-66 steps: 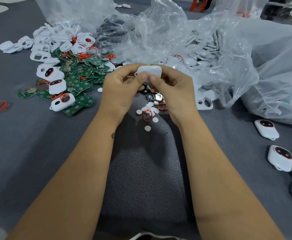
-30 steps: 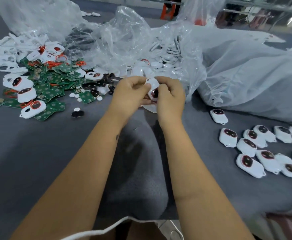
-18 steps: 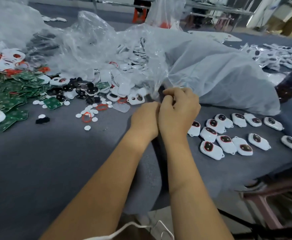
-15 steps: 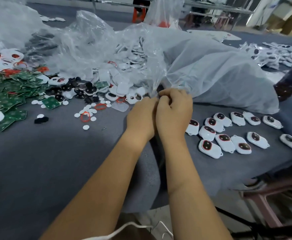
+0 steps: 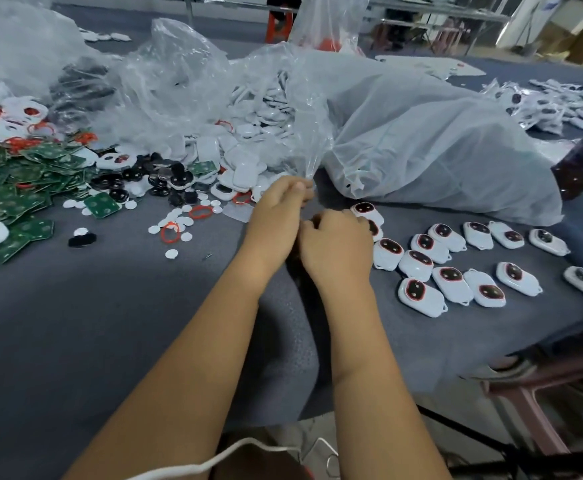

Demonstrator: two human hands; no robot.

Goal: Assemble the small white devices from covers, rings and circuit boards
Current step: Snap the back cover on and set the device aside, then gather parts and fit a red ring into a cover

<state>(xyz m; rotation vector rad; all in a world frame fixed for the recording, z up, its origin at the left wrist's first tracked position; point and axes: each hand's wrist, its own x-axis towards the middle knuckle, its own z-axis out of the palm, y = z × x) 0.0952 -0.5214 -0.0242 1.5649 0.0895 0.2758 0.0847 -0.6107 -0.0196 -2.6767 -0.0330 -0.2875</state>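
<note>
Grey table (image 5: 75, 341) bearing all parts
Clear bag (image 5: 186, 84) of white covers at 11 o'clock: thin film, slippery
Green circuit boards (image 5: 23, 188) heaped at 9 o'clock: stiff, light, likely fragile, take by edges
Finished devices (image 5: 452, 268) in rows at 3 o'clock: small smooth shells, probably light, pinch long sides
Left hand (image 5: 276, 220) fingers curled, contents hidden
Right hand (image 5: 335, 247) fingers curled beside nearest device, grasp unclear
Red rings (image 5: 170, 233) at 10 o'clock: thin, soft, pinch anywhere

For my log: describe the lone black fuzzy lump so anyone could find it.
Start at the heap of green circuit boards on the left. Nearer the camera, past its edge, the black fuzzy lump lies on bare grey cloth, a white disc on top.
</note>
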